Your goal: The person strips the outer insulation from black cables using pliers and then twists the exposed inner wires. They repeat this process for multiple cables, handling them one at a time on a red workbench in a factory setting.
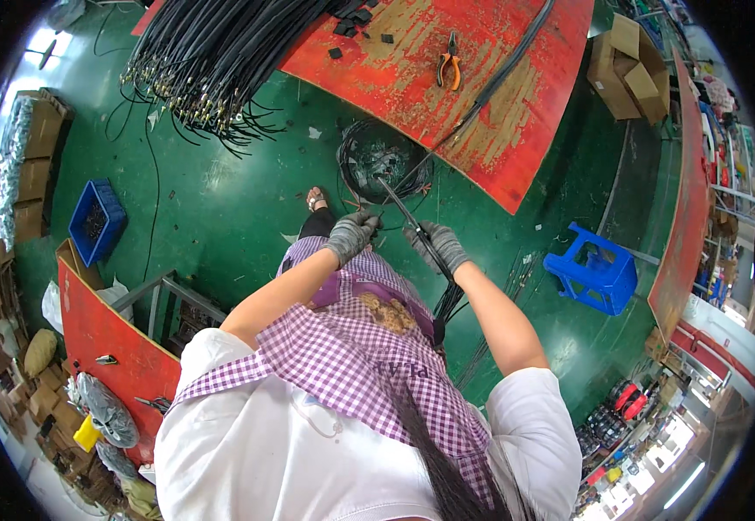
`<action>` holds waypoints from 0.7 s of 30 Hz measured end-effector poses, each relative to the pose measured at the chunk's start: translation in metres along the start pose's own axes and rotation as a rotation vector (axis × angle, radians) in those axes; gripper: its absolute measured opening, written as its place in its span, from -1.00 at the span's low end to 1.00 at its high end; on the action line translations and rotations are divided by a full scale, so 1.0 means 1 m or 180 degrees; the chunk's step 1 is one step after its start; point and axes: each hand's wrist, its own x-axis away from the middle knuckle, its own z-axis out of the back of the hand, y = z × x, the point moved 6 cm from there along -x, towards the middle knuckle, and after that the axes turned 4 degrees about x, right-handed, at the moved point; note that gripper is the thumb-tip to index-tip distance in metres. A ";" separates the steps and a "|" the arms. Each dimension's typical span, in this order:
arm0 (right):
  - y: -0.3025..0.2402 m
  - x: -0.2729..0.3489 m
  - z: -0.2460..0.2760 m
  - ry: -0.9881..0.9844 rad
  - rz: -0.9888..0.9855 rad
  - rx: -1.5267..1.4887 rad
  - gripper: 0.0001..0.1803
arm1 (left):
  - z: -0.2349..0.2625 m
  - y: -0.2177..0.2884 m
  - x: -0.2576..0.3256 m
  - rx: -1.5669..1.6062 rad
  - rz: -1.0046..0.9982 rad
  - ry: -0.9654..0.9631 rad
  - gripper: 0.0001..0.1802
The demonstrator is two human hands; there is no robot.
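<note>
Both my hands wear grey knit gloves and are held in front of my checked apron. My right hand [438,245] is closed around a black cable [405,211]. One stretch of it slants up past the fingers to a thin tip, and dark strands hang below the wrist. Just to the left, my left hand [354,234] has its fingers pinched together. A thin dark line shows between the two hands, but what the left fingers grip is too small to tell. Beyond the hands, a round heap of dark wire [364,169] sits on the green floor.
A red worn table [516,161] bears orange-handled pliers [449,65], a long cable and a thick bundle of black cables [221,52] overhanging its edge. A blue stool [599,269] stands at right, a blue crate [97,222] at left, a cardboard box [625,74] far right.
</note>
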 end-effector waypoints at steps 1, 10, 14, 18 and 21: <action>-0.014 0.004 0.014 0.0173 0.0030 0.0180 -0.56 | 0.002 0.015 0.011 -0.0087 -0.0009 0.0129 -0.76; -0.070 -0.113 0.125 0.1645 -0.0198 -0.0502 -0.52 | -0.005 0.041 0.035 -0.1024 -0.0297 -0.0061 -0.77; -0.088 -0.173 0.166 0.1929 -0.0679 0.0024 -0.49 | -0.002 0.044 0.020 0.0399 0.0108 -0.0365 -0.78; -0.112 -0.200 0.187 0.2143 -0.0327 0.0406 -0.50 | 0.020 0.128 0.001 0.0488 -0.0748 -0.0345 -0.75; -0.102 -0.196 0.162 0.1967 0.0135 -0.1402 -0.57 | 0.036 0.190 -0.038 0.1086 -0.0697 -0.0122 -0.80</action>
